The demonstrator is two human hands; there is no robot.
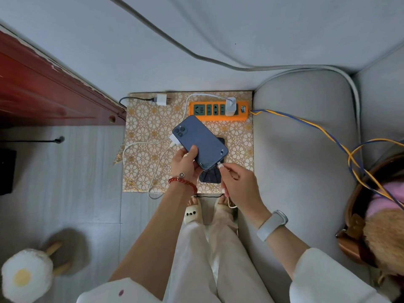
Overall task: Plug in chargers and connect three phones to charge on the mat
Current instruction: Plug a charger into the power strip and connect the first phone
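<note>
My left hand grips a dark blue phone, back side up, above the gold flower-patterned mat. My right hand pinches a white cable's plug end right at the phone's bottom edge. That cable runs back to a white charger plugged into the orange power strip at the mat's far side. A second white charger lies loose at the mat's far left with a dark cable. A third white charger and its cable lie partly under the held phone. Another dark phone lies on the mat below my hands.
A grey sofa borders the mat on the right, with blue and yellow wires crossing it from the strip. A red wooden cabinet stands at left. My slippered feet are at the mat's near edge. A fluffy egg-shaped stool sits bottom left.
</note>
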